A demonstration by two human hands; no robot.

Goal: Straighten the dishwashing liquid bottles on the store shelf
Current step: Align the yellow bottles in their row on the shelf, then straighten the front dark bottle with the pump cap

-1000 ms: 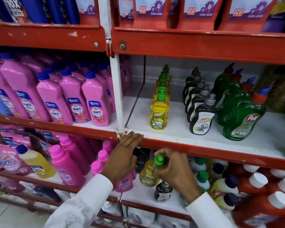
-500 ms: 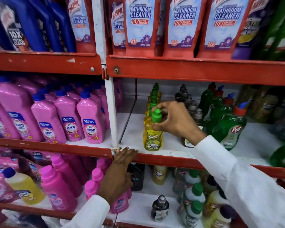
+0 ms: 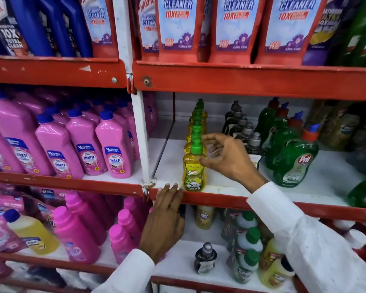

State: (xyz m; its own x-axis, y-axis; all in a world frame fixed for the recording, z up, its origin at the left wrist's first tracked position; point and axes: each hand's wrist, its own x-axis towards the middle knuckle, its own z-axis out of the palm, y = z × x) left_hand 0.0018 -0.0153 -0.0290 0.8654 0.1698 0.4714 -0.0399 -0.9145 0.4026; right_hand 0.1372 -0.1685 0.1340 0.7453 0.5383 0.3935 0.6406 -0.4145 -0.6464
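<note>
A yellow dishwashing liquid bottle [image 3: 193,176] with a green cap stands upright at the front edge of the middle shelf [image 3: 220,200]. It heads a row of matching yellow bottles [image 3: 197,117] running back. My right hand [image 3: 226,159] hovers just right of it, fingers spread, with the thumb against the bottle's shoulder and the forefinger by the cap. My left hand [image 3: 163,220] lies flat against the shelf's red front lip, holding nothing. To the right stand a row of black bottles [image 3: 239,123] and a row of green Pril bottles [image 3: 294,163].
Pink Shakti bottles [image 3: 114,151] fill the bay to the left of the white upright [image 3: 141,140]. Bathroom cleaner pouches [image 3: 178,28] stand on the shelf above. On the lower shelf are a small black bottle [image 3: 205,259], green-capped bottles [image 3: 248,244] and pink bottles [image 3: 76,233].
My right hand carried the yellow bottle from the lower shelf up to the front of the yellow row, set it down, then loosened from its cap. My left hand stayed on the shelf lip.
</note>
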